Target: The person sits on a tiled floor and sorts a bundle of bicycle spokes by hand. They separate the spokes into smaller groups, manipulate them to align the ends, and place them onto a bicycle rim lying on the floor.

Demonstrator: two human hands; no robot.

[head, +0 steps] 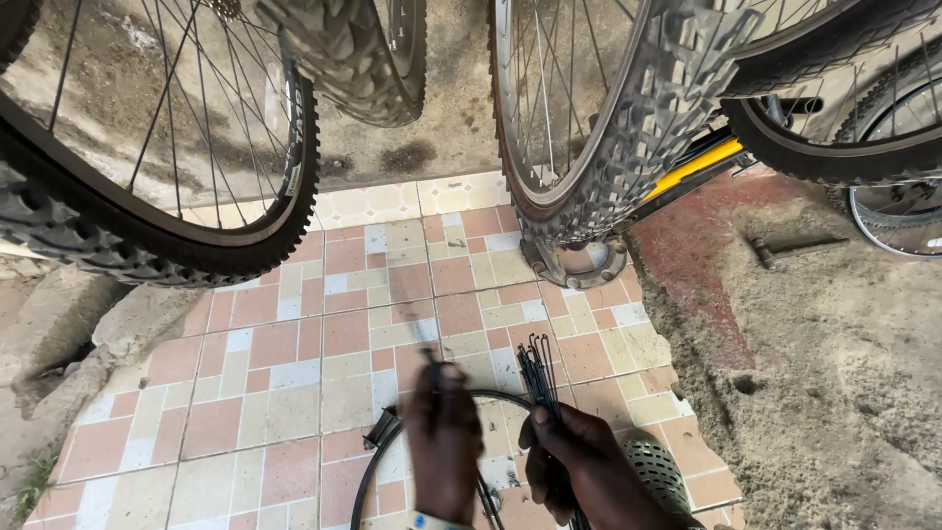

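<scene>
Right hand [579, 466] grips spokes [538, 368]; left hand [444, 442] pinches one.

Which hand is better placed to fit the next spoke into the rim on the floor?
Probably the left hand: it holds one spoke over the rim, while the right hand is full with the spoke bundle.

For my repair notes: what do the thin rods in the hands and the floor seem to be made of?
Spokes in the right hand: probably dark metal, thin, straight, stiff-looking wire. The left hand pinches one spoke. Floor: likely ceramic tile, matt pink and beige squares with grout lines and broken edges.
</scene>
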